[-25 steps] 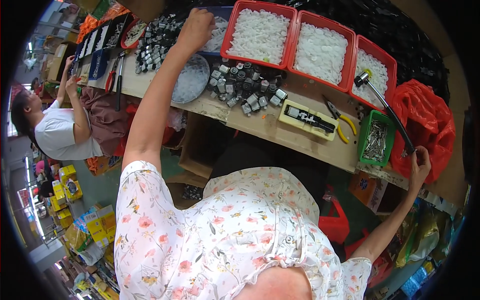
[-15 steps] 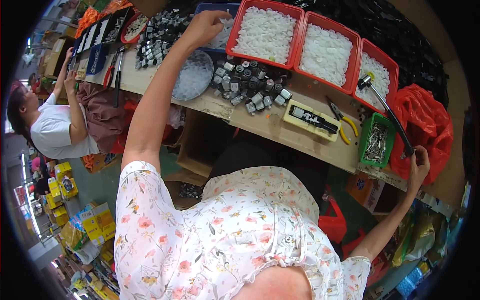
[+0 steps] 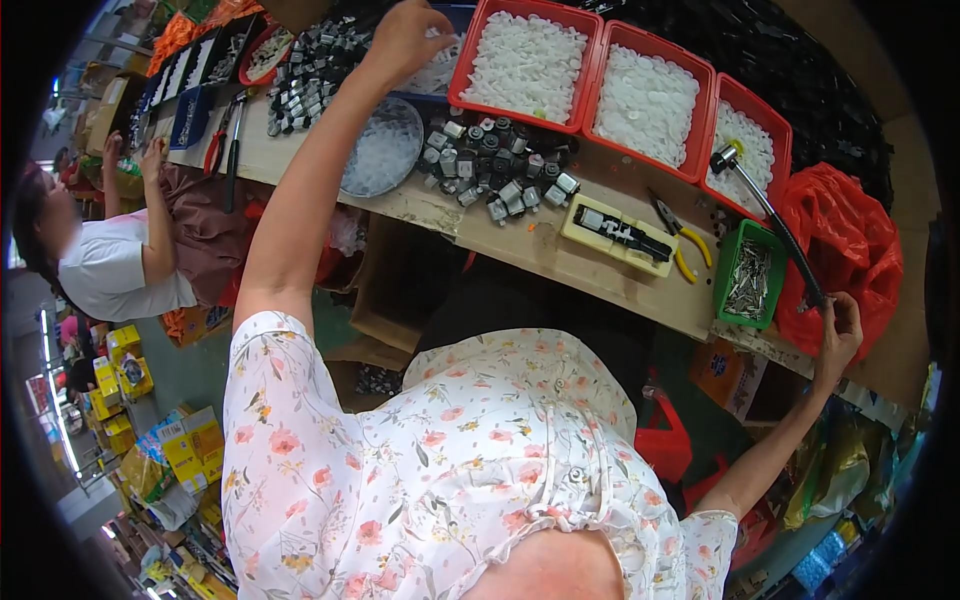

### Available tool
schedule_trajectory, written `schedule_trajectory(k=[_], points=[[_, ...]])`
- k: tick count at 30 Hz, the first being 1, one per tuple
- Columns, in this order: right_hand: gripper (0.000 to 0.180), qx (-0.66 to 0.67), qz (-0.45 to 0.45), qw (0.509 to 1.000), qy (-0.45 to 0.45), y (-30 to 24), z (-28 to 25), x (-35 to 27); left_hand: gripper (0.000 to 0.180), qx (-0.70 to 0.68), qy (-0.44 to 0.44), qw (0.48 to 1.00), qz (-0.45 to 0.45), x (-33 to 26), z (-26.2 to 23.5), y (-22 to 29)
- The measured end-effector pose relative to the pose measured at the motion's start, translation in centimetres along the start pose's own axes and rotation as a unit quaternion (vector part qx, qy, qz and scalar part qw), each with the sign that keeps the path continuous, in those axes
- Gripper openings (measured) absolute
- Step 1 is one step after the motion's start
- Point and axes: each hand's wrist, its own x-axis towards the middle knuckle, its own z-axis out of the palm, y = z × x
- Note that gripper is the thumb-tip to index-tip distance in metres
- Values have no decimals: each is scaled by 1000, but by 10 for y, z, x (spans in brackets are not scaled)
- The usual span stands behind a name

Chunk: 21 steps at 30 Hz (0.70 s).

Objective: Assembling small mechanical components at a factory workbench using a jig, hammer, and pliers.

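My left hand (image 3: 403,40) reaches far across the wooden bench (image 3: 560,272) to a blue tray (image 3: 440,75) of small white parts. Its fingers curl down at the tray's left end, and what they hold is hidden. Beside that arm stands a clear round bowl (image 3: 380,155) of pale parts, with a heap of small black-and-silver parts (image 3: 497,165) to its right. My right hand (image 3: 838,330) grips the lower end of a long black lever (image 3: 775,225) at the bench's right edge.
Three red trays (image 3: 598,40) of white parts line the far side. A yellow jig (image 3: 620,235), yellow-handled pliers (image 3: 685,248), a green bin of metal pieces (image 3: 745,280) and a red bag (image 3: 850,240) sit right. Another person (image 3: 120,265) works at left.
My left hand has shifted a little to the right, from over the black parts to the blue tray. My right hand has stayed on the lever.
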Motion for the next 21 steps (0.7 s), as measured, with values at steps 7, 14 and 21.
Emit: schedule_trajectory(k=[7,14,21], points=[[15,108,-18,991,74,-9,-4,-4,25,-283,4,929,-236,-32,-29,-7],[17,113,-24,991,68,-16,1,-1,20,-311,-76,900,-296,-85,-61,17],[16,104,-33,993,51,-34,13,6,16,-203,-49,960,-185,-115,-53,26]])
